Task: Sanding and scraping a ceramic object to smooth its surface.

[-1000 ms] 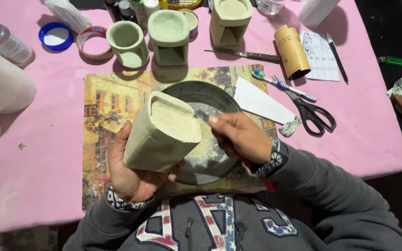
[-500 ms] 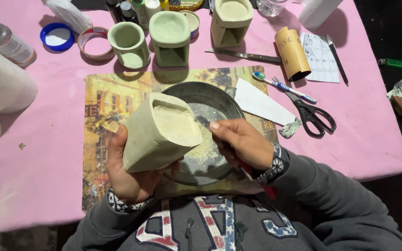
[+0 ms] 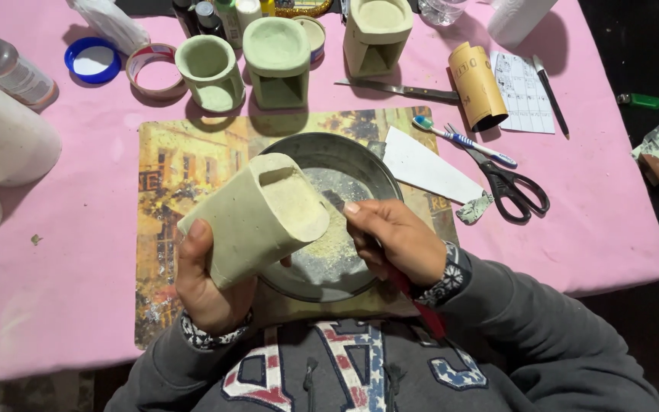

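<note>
My left hand (image 3: pixel 209 286) is clamped around a pale green, squarish clay vessel (image 3: pixel 257 217), tilted over the round grey metal pan (image 3: pixel 360 164) on the printed placemat (image 3: pixel 169 168). My right hand (image 3: pixel 394 240) is closed on a red-handled tool (image 3: pixel 413 297) just right of the vessel's rim. I'd judge short, light scrapes best, with the rim over the pan so crumbs drop in.
</note>
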